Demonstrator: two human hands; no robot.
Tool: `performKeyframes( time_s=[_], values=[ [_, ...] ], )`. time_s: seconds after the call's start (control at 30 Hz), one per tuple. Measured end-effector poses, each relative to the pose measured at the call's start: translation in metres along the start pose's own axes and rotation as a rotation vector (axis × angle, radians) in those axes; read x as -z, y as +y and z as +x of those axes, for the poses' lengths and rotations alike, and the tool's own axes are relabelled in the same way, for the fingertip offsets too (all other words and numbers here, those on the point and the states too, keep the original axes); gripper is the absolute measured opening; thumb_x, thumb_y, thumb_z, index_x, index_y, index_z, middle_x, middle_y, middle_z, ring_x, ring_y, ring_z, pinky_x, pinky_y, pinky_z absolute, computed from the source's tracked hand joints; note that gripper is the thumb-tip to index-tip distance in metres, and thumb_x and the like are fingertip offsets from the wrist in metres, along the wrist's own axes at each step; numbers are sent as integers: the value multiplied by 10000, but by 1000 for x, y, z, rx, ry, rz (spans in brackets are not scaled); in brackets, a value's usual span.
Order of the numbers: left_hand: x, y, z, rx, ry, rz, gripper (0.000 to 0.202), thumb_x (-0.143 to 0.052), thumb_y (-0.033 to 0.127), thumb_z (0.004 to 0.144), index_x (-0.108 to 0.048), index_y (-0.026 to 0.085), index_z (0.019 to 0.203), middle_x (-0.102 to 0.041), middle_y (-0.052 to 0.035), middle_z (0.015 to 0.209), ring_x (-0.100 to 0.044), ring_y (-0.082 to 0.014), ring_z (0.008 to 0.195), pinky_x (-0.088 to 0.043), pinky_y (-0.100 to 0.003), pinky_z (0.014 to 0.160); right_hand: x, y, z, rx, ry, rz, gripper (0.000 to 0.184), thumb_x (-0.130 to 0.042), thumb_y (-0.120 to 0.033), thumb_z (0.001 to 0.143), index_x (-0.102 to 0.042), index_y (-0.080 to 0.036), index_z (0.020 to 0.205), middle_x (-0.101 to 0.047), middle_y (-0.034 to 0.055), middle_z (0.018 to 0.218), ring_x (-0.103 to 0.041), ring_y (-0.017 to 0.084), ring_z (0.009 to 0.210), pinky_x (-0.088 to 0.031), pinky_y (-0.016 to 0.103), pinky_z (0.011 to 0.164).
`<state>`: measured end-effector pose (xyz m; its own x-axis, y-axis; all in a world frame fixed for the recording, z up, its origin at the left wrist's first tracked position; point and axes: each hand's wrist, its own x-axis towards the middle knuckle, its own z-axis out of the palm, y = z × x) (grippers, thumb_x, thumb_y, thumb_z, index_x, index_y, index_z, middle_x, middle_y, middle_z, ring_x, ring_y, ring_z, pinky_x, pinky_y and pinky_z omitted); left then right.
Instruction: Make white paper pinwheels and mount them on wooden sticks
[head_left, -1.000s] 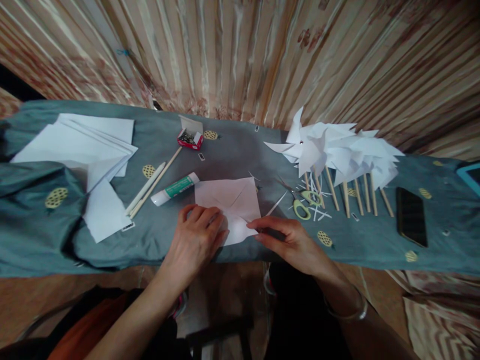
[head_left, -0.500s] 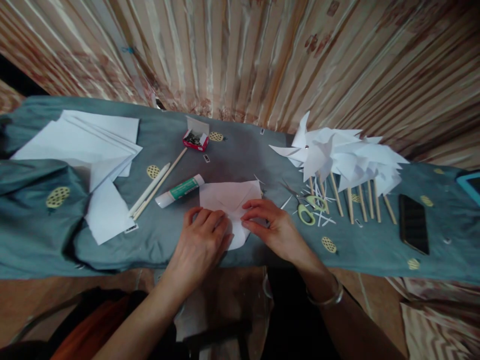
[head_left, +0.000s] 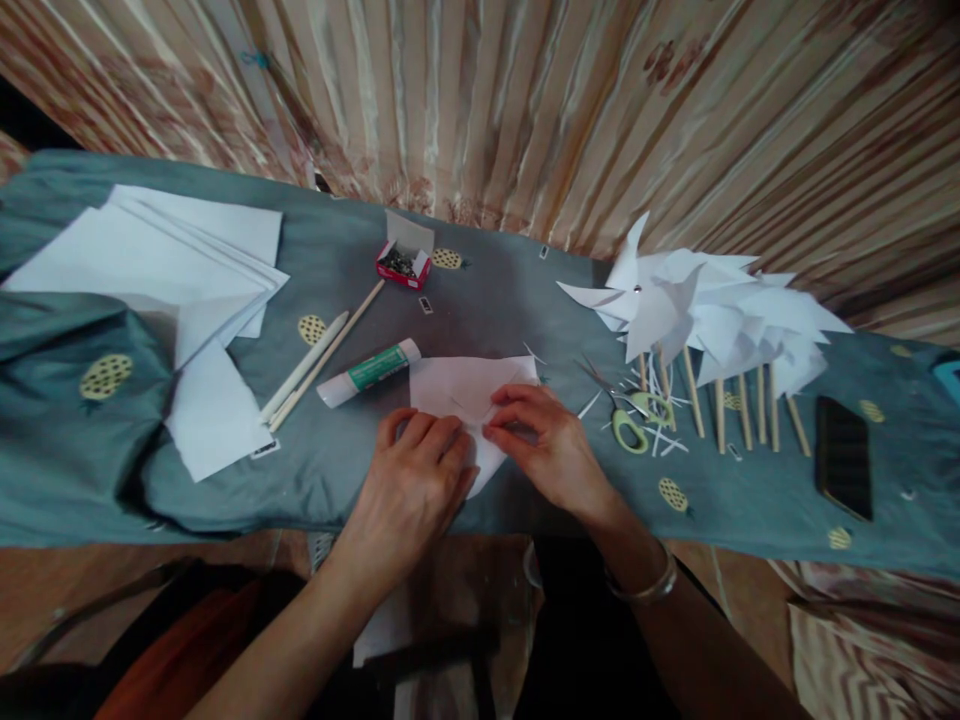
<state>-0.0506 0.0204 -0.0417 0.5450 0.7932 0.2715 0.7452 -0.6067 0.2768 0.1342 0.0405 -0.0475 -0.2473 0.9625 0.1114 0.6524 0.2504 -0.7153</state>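
Sheet (head_left: 442,380) at the tabletop's (head_left: 495,300) near side, glue stick (head_left: 371,372) just off its left corner. Left hand (head_left: 416,470) on it, pinching or not, cannot tell; right hand's (head_left: 547,445) grip pinches a folded edge. Beyond its far edge, room between red box (head_left: 405,272) and pinwheels (head_left: 720,310).

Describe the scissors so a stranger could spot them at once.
On the grey-green tablecloth, find the cluster of white paper pinwheels at right. Near its leftmost wooden sticks, toward the right hand, lie the scissors, beside thin white paper strips. Yellow-green loop handles set them apart from the white strips and plain sticks.
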Motion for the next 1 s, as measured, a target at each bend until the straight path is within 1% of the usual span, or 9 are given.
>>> performKeyframes(
  time_s=[0.37, 0.57, 0.73, 1.0],
  values=[
    [1, 1, -1, 4, -3, 3, 114, -554, 187, 872, -638, 159, 945, -690, -95, 1011, -586, -258, 882, -439, -471, 851, 2, -5, 2, 35, -27, -69, 81, -660, -144, 830, -667, -198, 770, -657, 70, 1034, -588, 216, 1021, -480, 383, 919],
    [1, 2, -1, 6, -5, 2, 114, -569, 181, 862, -638, 139, 942, -692, -97, 1006, -589, -263, 876, -449, -481, 849, 2, -6, 3, 52, -33, -79, 81, -651, -153, 841, -665, -200, 777, -657, 69, 1037, -586, 224, 1014, -480, 400, 909],
    [0, 2, -1, 3, 7, 8, 113, -577, 174, 857, -641, 130, 939, -692, -99, 1003, -589, -269, 873, -453, -485, 840, 2, -5, 3, 60, -31, -77, 60, -675, -149, 824, -665, -185, 777, -659, 83, 1031, -587, 231, 1005, -483, 400, 899],
    [1, 2, -2, 1, -3, 1, 129, -571, 174, 866, -643, 126, 962, -689, -95, 1011, -586, -271, 884, -445, -484, 848, 2, -6, 3, 59, -34, -91, 69, -668, -157, 831, -662, -197, 776, -656, 76, 1036, -583, 233, 1007, -478, 403, 902]
  ],
)
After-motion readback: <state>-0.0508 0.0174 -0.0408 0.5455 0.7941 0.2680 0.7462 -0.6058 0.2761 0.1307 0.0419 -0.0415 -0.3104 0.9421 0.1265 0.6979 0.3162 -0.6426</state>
